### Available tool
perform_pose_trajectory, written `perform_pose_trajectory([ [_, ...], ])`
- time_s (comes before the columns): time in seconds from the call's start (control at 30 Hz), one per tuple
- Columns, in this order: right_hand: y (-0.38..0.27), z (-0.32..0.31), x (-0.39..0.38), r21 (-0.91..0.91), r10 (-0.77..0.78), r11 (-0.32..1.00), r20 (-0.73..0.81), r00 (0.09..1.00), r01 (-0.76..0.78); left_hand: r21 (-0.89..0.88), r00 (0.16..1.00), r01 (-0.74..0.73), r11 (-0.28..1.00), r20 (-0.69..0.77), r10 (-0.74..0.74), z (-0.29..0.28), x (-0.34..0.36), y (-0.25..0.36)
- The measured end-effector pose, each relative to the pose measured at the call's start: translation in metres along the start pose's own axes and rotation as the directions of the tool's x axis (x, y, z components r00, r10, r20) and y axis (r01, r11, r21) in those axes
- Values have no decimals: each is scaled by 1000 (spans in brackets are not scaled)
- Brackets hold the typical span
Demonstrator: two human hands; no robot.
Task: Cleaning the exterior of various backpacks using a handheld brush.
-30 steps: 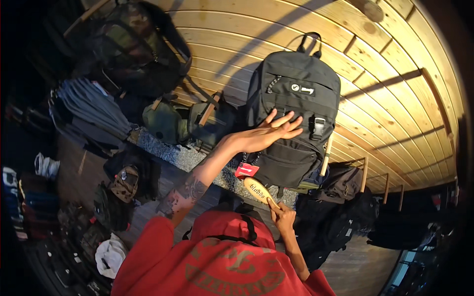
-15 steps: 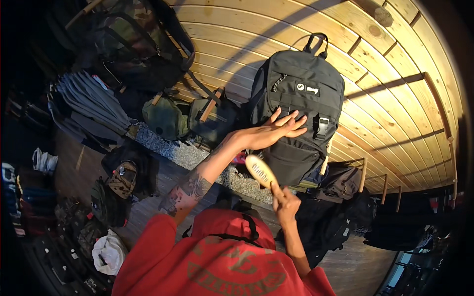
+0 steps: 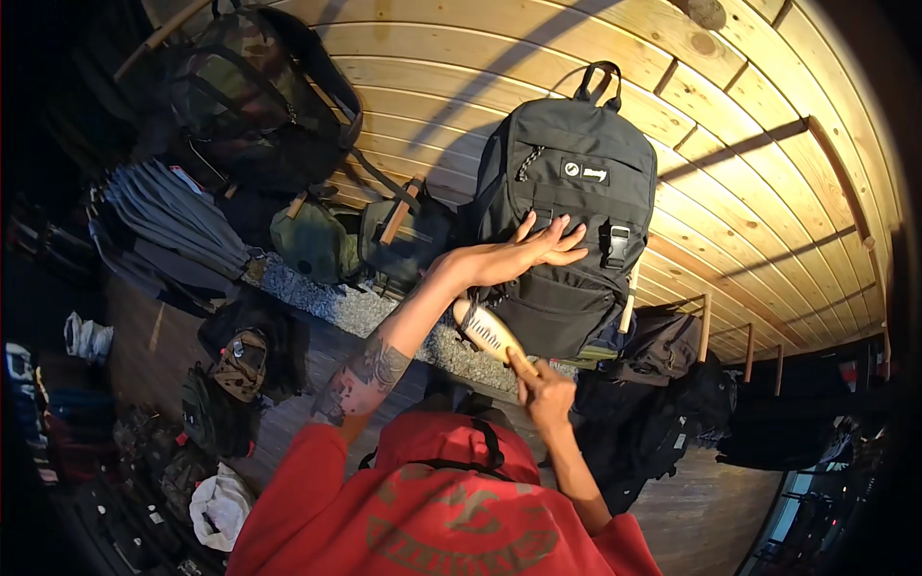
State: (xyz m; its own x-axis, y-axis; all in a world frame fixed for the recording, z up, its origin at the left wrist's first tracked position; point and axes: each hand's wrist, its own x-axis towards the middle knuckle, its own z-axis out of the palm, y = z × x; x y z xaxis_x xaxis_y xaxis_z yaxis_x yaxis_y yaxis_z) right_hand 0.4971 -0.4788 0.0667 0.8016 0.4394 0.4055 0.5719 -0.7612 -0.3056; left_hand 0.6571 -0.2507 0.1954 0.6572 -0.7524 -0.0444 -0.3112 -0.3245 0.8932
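Observation:
A black backpack (image 3: pixel 576 134) hangs against the plank wall, with a top loop, a small label, a corded zip pull and a side-release buckle (image 3: pixel 617 246). My left hand (image 3: pixel 523 255) presses on its front with the fingers spread, holding nothing. Below it, my right hand (image 3: pixel 547 394) is closed round the handle of a pale wooden brush (image 3: pixel 487 329). The brush head lies close to the lower left side of the backpack; whether its bristles touch the fabric, I cannot tell.
A camouflage backpack (image 3: pixel 240 86) hangs at upper left, above grey folded garments (image 3: pixel 173 221). Small green bags (image 3: pixel 315 238) hang beside the black backpack. Wooden pegs (image 3: pixel 706 326) and dark clothes (image 3: pixel 634 432) are at right. A white bag (image 3: pixel 221 509) stands at lower left.
My right hand has brought the brush a little left and its head lower, nearer the backpack's lower side. My left hand stays spread on the backpack. The view has shifted slightly.

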Motion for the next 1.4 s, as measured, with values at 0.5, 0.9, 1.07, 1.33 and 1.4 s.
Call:
perform_pose_trajectory([
  [0.5,38,-12,15,-119,-216,970,-40,976,210,86,998,4,996,56,-9,-9,1,-1],
  [0.9,60,25,-23,-148,-269,948,105,957,283,130,1000,11,991,20,-14,-8,-3,0],
  [1.07,57,-24,0,-90,-186,979,-45,981,182,151,1000,-13,988,18,10,-10,-3,1],
  [1.33,72,-16,-30,-134,-116,981,171,978,140,276,993,-104,955,-26,115,-2,-3,-17],
  [1.4,69,-54,-10,-174,-168,970,24,985,170,277,994,-83,957,-39,98,-3,-6,-14],
])
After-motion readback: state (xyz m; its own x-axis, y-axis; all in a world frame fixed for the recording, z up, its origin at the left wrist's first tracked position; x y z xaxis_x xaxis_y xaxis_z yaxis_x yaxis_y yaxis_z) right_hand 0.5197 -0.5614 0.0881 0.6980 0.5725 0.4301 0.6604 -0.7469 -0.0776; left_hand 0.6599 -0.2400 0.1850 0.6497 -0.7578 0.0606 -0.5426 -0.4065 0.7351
